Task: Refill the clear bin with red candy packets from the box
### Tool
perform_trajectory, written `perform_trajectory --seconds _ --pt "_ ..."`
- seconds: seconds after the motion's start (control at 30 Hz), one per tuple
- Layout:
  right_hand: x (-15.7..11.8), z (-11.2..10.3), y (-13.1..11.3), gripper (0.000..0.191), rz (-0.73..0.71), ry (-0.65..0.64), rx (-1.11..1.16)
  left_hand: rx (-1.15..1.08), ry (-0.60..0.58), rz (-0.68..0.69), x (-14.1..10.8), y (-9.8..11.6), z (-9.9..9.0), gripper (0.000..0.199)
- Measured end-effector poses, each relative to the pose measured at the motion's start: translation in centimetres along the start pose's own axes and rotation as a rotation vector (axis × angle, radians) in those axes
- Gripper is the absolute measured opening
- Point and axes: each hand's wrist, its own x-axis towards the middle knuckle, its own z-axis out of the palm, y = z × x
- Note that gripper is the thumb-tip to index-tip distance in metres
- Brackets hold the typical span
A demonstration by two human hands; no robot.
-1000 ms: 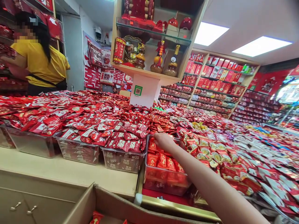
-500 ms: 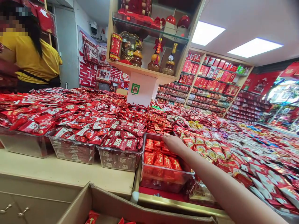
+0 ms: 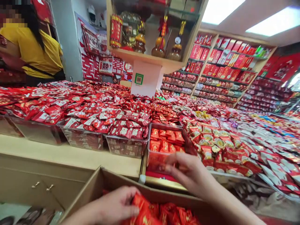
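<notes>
Grips a glossy red, gold-printed packet (image 3: 144,210) in the left hand (image 3: 117,203), over the brown cardboard box (image 3: 161,193); has drawn the right hand (image 3: 193,172) to the clear plastic bin's (image 3: 155,160) near side, fingers parted; so has both near the box.

Passage, upper: open air lay between the corner bin (image 3: 157,160) and the overhanging cabinet (image 3: 150,60). Passage, lower: a strip of cream counter (image 3: 82,157) ran along its front edge. Obstacles: heaped sachets (image 3: 93,107) rose left of the bin; mixed packets (image 3: 220,147) flanked its right; the box wall (image 3: 157,194) stood before it; the right hand (image 3: 187,170) blocked its near right corner; the left hand (image 3: 117,204), gripping a red packet (image 3: 143,207), crowded the box opening.
</notes>
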Motion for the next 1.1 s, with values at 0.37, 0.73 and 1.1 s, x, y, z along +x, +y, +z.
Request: perform_trajectory --seconds 0.37,0.73,1.1 --pt "-5.5 6.4 1.0 0.036 0.623 -0.002 1.123 -0.307 0.138 0.165 2.6 3.3 3.8 0.016" --pt "-5.4 6.2 1.3 0.029 0.709 0.042 1.262 -0.345 0.242 0.075 3.1 2.1 5.0 0.019" --pt "-6.4 6.7 2.7 0.015 0.234 0.117 0.779 -0.665 0.153 -0.321 2.9 0.5 4.7 0.041"
